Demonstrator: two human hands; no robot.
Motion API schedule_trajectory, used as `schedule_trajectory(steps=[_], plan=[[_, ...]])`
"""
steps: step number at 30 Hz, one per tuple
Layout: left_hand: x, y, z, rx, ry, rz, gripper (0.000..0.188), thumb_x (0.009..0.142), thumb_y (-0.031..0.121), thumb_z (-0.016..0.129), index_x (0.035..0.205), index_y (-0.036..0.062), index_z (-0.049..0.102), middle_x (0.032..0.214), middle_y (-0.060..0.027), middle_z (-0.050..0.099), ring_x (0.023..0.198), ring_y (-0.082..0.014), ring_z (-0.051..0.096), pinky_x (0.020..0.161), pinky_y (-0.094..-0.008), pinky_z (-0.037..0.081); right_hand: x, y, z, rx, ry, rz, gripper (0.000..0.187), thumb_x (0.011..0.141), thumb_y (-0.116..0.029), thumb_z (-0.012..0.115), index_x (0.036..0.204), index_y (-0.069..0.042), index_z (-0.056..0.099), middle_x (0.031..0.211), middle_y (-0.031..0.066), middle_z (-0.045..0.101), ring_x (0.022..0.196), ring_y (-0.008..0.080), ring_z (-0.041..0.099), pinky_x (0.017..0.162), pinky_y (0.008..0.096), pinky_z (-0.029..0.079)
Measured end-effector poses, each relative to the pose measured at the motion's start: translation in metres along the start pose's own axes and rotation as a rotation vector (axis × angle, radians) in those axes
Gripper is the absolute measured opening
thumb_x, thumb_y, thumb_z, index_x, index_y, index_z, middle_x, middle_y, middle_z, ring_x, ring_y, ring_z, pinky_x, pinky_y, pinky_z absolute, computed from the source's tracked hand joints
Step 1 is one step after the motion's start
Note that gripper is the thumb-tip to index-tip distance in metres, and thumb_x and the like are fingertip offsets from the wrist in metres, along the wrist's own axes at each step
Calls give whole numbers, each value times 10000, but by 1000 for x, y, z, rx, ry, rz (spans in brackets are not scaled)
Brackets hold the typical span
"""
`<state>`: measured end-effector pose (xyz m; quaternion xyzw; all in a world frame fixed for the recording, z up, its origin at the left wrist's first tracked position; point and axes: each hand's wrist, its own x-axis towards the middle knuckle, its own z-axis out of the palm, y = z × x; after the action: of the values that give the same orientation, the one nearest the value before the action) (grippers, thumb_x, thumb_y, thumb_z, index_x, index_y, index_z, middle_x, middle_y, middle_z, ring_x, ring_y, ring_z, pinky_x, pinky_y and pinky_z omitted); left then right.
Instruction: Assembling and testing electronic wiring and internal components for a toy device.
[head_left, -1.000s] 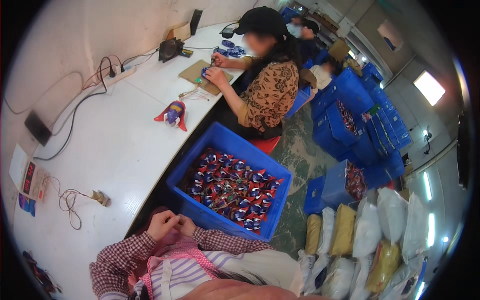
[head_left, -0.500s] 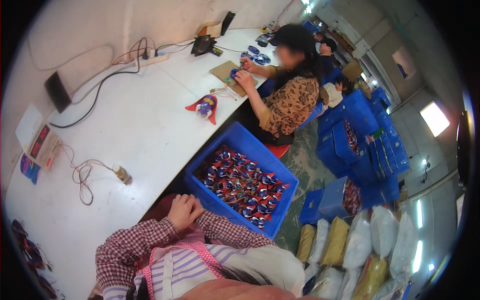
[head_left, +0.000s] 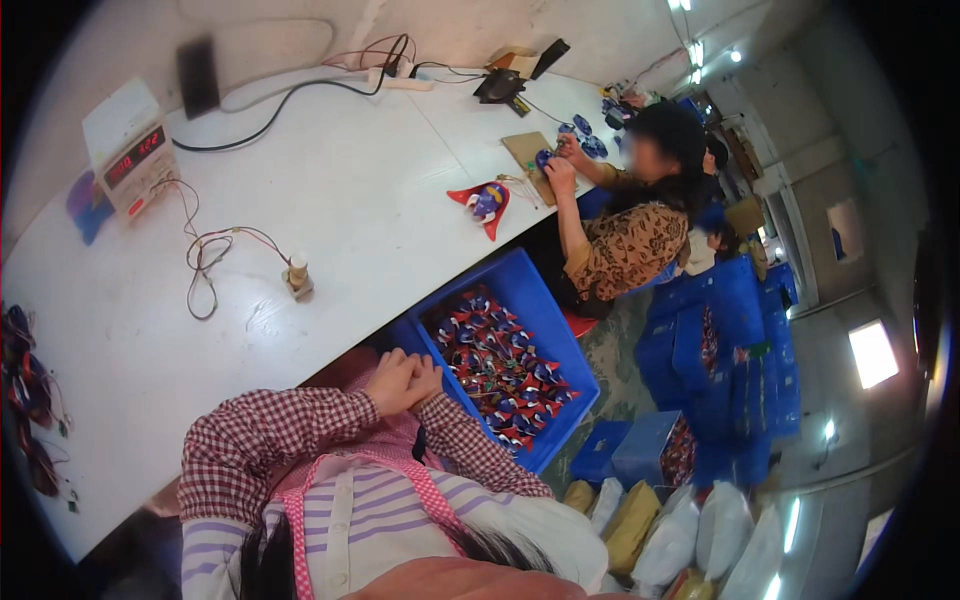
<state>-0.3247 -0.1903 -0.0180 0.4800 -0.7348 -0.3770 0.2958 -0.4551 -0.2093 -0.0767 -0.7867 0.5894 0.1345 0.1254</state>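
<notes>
My left hand (head_left: 393,382) and my right hand (head_left: 427,384) rest clasped together over my lap, below the table's edge. Their fingers are closed against each other, and I see no object in them. Nearest to them is a blue crate (head_left: 560,350), just to the right, filled with many small blue, white and red toy-like pieces (head_left: 505,370) with wires. On the white table (head_left: 340,230) ahead, a small cylindrical fitting (head_left: 297,277) stands at the end of thin leads. They run from a power supply (head_left: 130,165) with a lit red display.
A co-worker (head_left: 640,220) sits at the far right, handling a blue part over a brown board (head_left: 525,152). One red-winged piece (head_left: 485,203) lies beside that board. Dark wired parts (head_left: 28,385) are at the left edge. Stacked blue crates (head_left: 720,350) and filled sacks (head_left: 670,535) stand to the right.
The view has shifted, so the table and crate sit differently in the picture. My hands stay clasped together. The co-worker still handles the blue part.
</notes>
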Motion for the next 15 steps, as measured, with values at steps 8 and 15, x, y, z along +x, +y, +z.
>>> schedule_trajectory(steps=[8,15], plan=[[-7,15,-11,-143,-247,33,386,838,420,572,841,36,610,837,-139,529,804,-262,459,740,-339,413,-9,9,46,110,121,-43,313,832,-329,467,1075,-151,553,1131,84,498,1008,313,435,849,480,333],[-5,1,-7,-39,-144,-126,416,822,437,591,812,22,613,824,-142,537,783,-265,477,720,-332,422,-3,-7,83,1097,483,-168,289,763,-322,552,994,-149,575,1058,79,518,935,309,427,757,485,340]])
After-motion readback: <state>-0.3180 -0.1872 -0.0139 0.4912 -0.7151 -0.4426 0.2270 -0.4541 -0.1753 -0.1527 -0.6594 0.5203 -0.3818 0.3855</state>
